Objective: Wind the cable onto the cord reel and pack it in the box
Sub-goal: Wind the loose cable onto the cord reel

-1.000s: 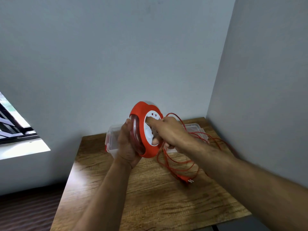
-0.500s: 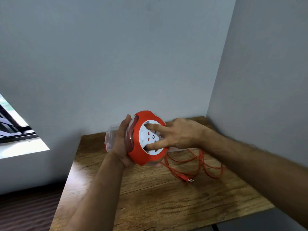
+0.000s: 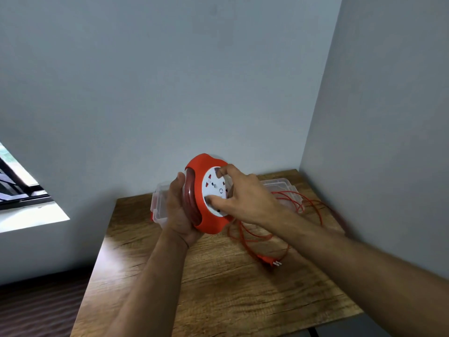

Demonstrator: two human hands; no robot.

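I hold a round orange cord reel [image 3: 201, 171] with a white socket face [image 3: 213, 190] upright above the table. My left hand [image 3: 178, 210] cups its back and lower rim. My right hand [image 3: 245, 198] has its fingertips set on the white face. Wound orange cable shows in the reel's groove. The loose orange cable [image 3: 255, 237] lies in loops on the table to the right, ending in an orange plug [image 3: 268, 260]. A clear plastic box [image 3: 159, 205] stands behind the reel, mostly hidden by my hands.
The wooden table [image 3: 218, 300] sits in a corner, with a grey wall behind and another close on the right. Its front and left edges drop to a dark floor. A clear lid or box part [image 3: 281, 188] lies at the back right. A window is at far left.
My right hand has turned on the reel's white face, fingers shifting from the lower part to the top. The loose loops on the table have shifted and the reel tilted slightly.
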